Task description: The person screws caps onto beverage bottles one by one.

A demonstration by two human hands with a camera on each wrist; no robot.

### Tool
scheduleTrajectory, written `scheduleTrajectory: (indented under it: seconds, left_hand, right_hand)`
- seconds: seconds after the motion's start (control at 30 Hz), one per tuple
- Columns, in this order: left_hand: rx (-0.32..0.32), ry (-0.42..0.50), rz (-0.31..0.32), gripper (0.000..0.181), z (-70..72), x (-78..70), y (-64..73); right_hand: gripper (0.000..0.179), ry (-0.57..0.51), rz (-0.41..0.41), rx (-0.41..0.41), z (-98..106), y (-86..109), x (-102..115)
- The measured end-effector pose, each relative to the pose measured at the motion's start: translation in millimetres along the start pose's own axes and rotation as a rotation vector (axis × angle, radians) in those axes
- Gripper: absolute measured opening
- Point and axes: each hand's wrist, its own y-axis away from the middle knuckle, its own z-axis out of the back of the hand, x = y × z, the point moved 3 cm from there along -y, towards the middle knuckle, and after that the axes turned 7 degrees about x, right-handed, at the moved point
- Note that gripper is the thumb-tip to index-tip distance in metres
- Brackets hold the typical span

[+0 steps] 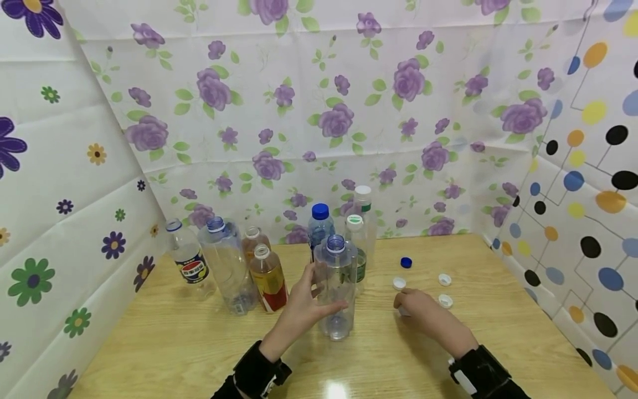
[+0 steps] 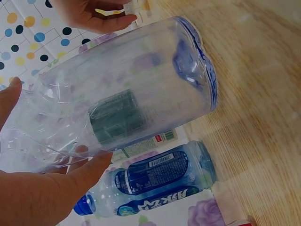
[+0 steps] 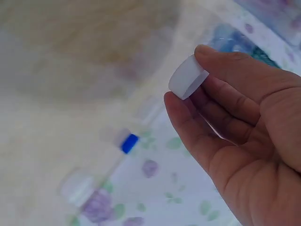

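My left hand (image 1: 301, 305) grips a large clear plastic bottle (image 1: 339, 282) around its middle. The bottle stands upright on the table, its blue-tinted neck uncapped. In the left wrist view the thumb and fingers lie on either side of the clear wall. My right hand (image 1: 431, 316), to the right of the bottle and low over the table, pinches a white bottle cap (image 3: 189, 77) between thumb and forefinger. Near that hand lie two white caps on its right (image 1: 445, 301), another white cap (image 1: 399, 283) just beyond it, and a blue cap (image 1: 406, 262) farther back.
Behind the held bottle stand a blue-capped water bottle (image 1: 320, 221), a green-labelled bottle (image 1: 355, 233) and a tall white-capped bottle (image 1: 368, 221). Uncapped on the left are a Pepsi-style bottle (image 1: 191, 266), a big clear bottle (image 1: 224, 266) and two tea-coloured bottles (image 1: 269, 277). Floral cloth (image 1: 299, 111) walls the table.
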Motion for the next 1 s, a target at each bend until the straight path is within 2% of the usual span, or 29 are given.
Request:
scheduleTrajectory:
  seconds: [0.17, 0.4, 0.57, 0.7, 0.83, 1.0]
  left_hand:
    - [0.003, -0.006, -0.006, 0.094, -0.2, 0.4, 0.1]
    - [0.003, -0.017, -0.005, 0.098, -0.1, 1.7, -0.5]
    - [0.013, -0.016, -0.008, 0.098, 0.4, 2.3, -1.3]
    - [0.027, 0.001, -0.015, 0.097, 0.3, 3.0, -0.8]
    - [0.034, 0.015, -0.009, 0.096, -0.2, 3.6, 0.2]
    - [0.034, 0.022, -0.013, 0.094, -0.5, 4.6, 1.2]
  right_hand:
    - [0.025, 0.032, 0.063, -0.08, 18.2, 2.9, 21.4]
    - [0.03, 0.118, 0.242, -0.319, 65.2, 18.6, 68.7]
    - [0.032, 0.11, 0.348, -0.459, 93.1, 34.5, 104.2]
    - [0.037, 0.083, 0.41, -0.56, 110.8, 41.2, 123.8]
    - [0.04, 0.056, 0.468, -0.661, 123.4, 38.8, 135.1]
    - [0.039, -0.01, 0.513, -0.765, 131.8, 23.3, 140.8]
